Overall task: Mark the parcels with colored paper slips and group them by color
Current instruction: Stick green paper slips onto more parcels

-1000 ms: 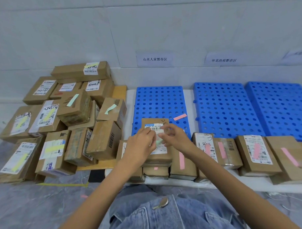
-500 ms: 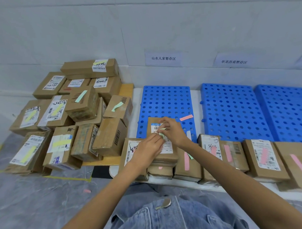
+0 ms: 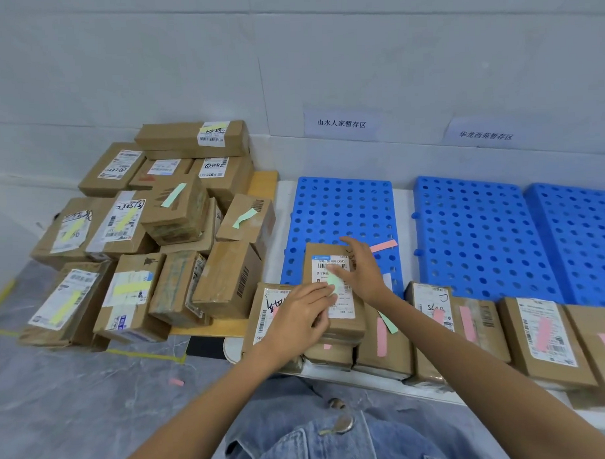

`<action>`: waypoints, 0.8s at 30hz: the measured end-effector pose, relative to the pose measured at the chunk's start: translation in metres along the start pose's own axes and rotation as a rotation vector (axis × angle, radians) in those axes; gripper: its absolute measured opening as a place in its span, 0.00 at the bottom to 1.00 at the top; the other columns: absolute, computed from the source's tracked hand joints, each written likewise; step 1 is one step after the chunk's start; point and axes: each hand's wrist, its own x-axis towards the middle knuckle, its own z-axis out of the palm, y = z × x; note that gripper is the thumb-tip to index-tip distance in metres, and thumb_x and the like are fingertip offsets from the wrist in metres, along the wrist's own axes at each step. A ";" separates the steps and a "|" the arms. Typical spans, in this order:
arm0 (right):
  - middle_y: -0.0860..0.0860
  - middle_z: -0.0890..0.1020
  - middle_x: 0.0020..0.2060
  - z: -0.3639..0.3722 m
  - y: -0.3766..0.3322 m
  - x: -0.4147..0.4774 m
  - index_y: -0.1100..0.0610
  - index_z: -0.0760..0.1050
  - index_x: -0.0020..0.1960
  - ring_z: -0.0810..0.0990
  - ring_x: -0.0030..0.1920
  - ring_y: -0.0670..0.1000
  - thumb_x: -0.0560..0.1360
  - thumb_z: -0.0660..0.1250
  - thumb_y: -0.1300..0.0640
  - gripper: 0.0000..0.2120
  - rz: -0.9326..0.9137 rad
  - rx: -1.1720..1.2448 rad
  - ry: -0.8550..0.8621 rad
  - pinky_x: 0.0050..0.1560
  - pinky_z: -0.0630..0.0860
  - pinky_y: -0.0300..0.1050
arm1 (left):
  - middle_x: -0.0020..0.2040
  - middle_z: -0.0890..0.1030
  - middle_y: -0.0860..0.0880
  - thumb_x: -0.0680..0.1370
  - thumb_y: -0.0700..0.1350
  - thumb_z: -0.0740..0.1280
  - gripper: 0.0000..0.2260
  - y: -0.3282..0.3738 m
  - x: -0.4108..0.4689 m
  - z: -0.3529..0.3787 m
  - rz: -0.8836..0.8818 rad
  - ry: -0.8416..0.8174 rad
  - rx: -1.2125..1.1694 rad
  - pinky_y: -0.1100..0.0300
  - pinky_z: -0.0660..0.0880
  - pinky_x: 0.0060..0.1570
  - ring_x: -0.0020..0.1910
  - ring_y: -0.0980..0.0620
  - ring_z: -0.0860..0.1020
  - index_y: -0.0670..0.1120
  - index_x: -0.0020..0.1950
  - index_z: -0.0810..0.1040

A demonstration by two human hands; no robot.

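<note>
While both your hands lie on it, top parcel: brown box with a white label, topping a short stack at the near edge of the table, its far end over the left blue pallet.
green slip: on that parcel's label, between your two hands; can't tell if it's stuck down flat.
left hand: palm down, fingers straight and close together, tips at the slip's lower end; nothing gripped.
right hand: palm down, fingers spread, forefinger tip on the slip's upper end, other fingers over the parcel's right edge; nothing gripped.
second green slip: on the parcel just right of the stack, partly under your right forearm.
pink slip: lying on the left blue pallet, just beyond your right hand.
pink-marked parcels: row along the table's near edge, right of the stack.
pile: parcels heaped left of the table, carrying green and yellow slips.
wall signs: two paper sheets above the pallets.
floor scrap: small pink piece near your left forearm.
</note>
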 end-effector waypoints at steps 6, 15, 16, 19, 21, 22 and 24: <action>0.55 0.71 0.58 0.005 -0.012 0.002 0.55 0.69 0.65 0.73 0.57 0.52 0.75 0.69 0.53 0.20 0.058 0.148 0.085 0.52 0.65 0.37 | 0.58 0.78 0.49 0.75 0.42 0.63 0.08 0.001 0.011 0.001 -0.093 -0.032 -0.061 0.54 0.68 0.63 0.63 0.53 0.70 0.45 0.49 0.80; 0.52 0.75 0.64 -0.015 -0.015 -0.041 0.48 0.53 0.72 0.78 0.59 0.52 0.76 0.67 0.60 0.31 0.359 0.657 -0.250 0.56 0.79 0.48 | 0.66 0.73 0.54 0.80 0.48 0.63 0.18 0.001 0.036 -0.013 -0.912 -0.205 -0.828 0.69 0.75 0.51 0.62 0.56 0.74 0.57 0.67 0.61; 0.52 0.77 0.61 -0.017 -0.020 -0.042 0.48 0.56 0.70 0.79 0.58 0.52 0.76 0.66 0.62 0.29 0.344 0.681 -0.239 0.53 0.80 0.47 | 0.65 0.74 0.53 0.80 0.46 0.64 0.17 0.000 0.039 -0.013 -0.892 -0.160 -0.863 0.69 0.75 0.51 0.62 0.56 0.74 0.57 0.66 0.63; 0.51 0.78 0.60 -0.025 -0.040 -0.017 0.47 0.58 0.70 0.80 0.58 0.53 0.76 0.68 0.61 0.29 0.291 0.681 -0.187 0.55 0.80 0.52 | 0.64 0.75 0.53 0.79 0.45 0.66 0.19 -0.008 0.058 -0.030 -0.813 -0.041 -0.903 0.61 0.77 0.56 0.63 0.54 0.75 0.58 0.66 0.64; 0.51 0.78 0.61 -0.032 -0.063 0.008 0.45 0.58 0.71 0.80 0.58 0.54 0.75 0.69 0.60 0.30 0.216 0.708 -0.206 0.56 0.79 0.54 | 0.63 0.76 0.51 0.78 0.44 0.67 0.22 -0.023 0.082 -0.051 -0.800 0.006 -0.912 0.57 0.77 0.57 0.62 0.53 0.76 0.53 0.69 0.65; 0.50 0.79 0.60 -0.035 -0.078 0.021 0.42 0.58 0.70 0.80 0.57 0.53 0.76 0.68 0.61 0.30 0.182 0.719 -0.207 0.54 0.80 0.52 | 0.63 0.77 0.50 0.78 0.43 0.68 0.22 -0.033 0.096 -0.063 -0.794 0.034 -0.935 0.56 0.78 0.56 0.61 0.52 0.77 0.51 0.69 0.65; 0.45 0.78 0.60 -0.037 -0.102 0.051 0.38 0.56 0.71 0.80 0.57 0.50 0.77 0.66 0.61 0.31 0.147 0.722 -0.189 0.52 0.80 0.47 | 0.60 0.79 0.51 0.77 0.42 0.68 0.21 -0.052 0.126 -0.091 -0.786 0.103 -0.964 0.55 0.79 0.54 0.58 0.52 0.79 0.52 0.68 0.66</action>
